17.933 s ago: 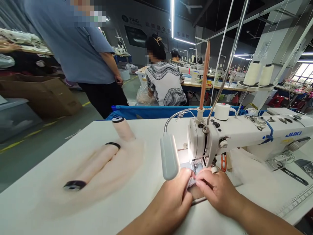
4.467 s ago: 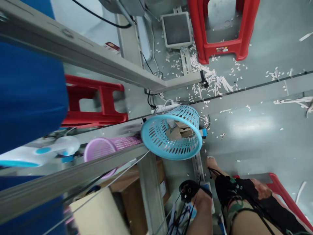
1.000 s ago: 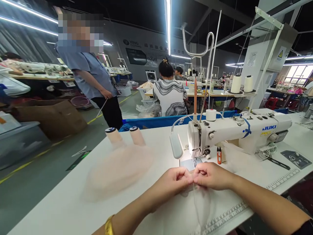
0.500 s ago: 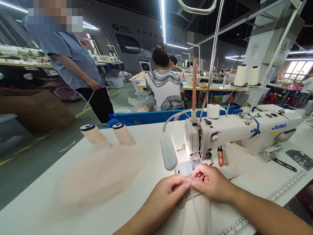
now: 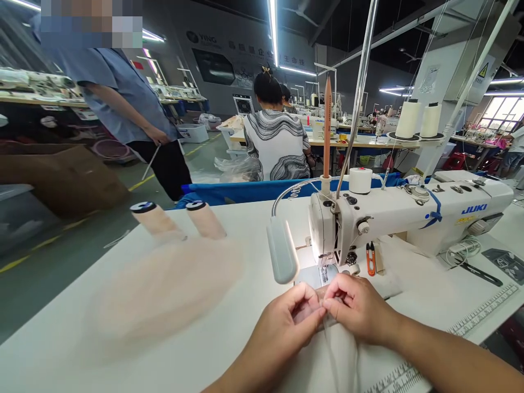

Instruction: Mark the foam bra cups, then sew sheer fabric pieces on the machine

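My left hand [image 5: 289,316] and my right hand [image 5: 360,308] meet just in front of the sewing machine's [image 5: 409,213] needle area. Both pinch a sheer, pale fabric [image 5: 341,352] between thumb and fingers, fingertips nearly touching. The fabric hangs from them toward the table's front edge. Behind the hands lies the metal needle plate [image 5: 309,275], with the presser foot [image 5: 325,272] above it. A lamp [image 5: 282,251] shines on this spot from the left. Orange thread snips [image 5: 370,259] lie to the right of the needle.
Two peach thread cones [image 5: 207,221] and a sheer peach fabric pile [image 5: 172,295] sit on the left of the white table [image 5: 61,338]. A ruler strip [image 5: 483,311] runs along the front right. A co-worker [image 5: 123,103] stands at left; another person [image 5: 278,131] sits ahead.
Both hands have come slightly back from the needle, showing more of the presser foot. The left hand's fingers curl more over the fabric. The camera view has shifted slightly.
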Demonstrator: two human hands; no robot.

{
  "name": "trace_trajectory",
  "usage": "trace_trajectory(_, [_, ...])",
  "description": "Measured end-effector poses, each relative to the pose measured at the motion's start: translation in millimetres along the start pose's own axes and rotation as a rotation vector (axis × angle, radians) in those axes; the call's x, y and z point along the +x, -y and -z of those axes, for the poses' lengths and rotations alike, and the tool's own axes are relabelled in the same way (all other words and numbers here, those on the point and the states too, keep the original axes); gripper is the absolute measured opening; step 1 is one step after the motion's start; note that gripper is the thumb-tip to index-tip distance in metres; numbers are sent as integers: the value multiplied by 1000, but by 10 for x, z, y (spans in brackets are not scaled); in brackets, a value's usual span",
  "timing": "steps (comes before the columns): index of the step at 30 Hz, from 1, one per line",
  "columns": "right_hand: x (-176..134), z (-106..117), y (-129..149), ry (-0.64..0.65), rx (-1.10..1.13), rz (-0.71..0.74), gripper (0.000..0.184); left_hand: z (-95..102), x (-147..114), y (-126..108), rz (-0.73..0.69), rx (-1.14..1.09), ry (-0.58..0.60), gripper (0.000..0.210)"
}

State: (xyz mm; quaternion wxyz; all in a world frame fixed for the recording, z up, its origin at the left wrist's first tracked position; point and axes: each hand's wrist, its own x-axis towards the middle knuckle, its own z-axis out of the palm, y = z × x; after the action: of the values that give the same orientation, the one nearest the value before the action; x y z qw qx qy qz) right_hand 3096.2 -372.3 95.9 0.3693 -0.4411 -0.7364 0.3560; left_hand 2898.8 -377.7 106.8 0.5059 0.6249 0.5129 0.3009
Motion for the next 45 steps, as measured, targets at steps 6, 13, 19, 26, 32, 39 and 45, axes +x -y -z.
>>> trace_trajectory(6, [-18,-1,-5,-8,4,32,6,-21,5,-32,58,-115,41,41])
trace_trajectory(13, [-20,1,4,-14,-18,40,7,3,-31,-43,58,-92,89,41])
trace_trajectory(19, [-16,-14,-10,-26,-64,55,7,-6,-35,-58,-10,2,7,35])
trace_trajectory(26, [-25,-14,-20,-23,-74,94,8,-14,-10,-106,45,-87,13,34])
trace_trajectory(32, [-32,-7,-5,-20,-100,99,9,9,29,-104,31,-65,104,35])
trace_trajectory(39, [-41,1,12,-30,-78,98,7,30,-1,-64,8,-63,88,42])
trace_trajectory(45, [-45,5,0,-19,-86,101,8,25,37,7,27,-70,92,38])
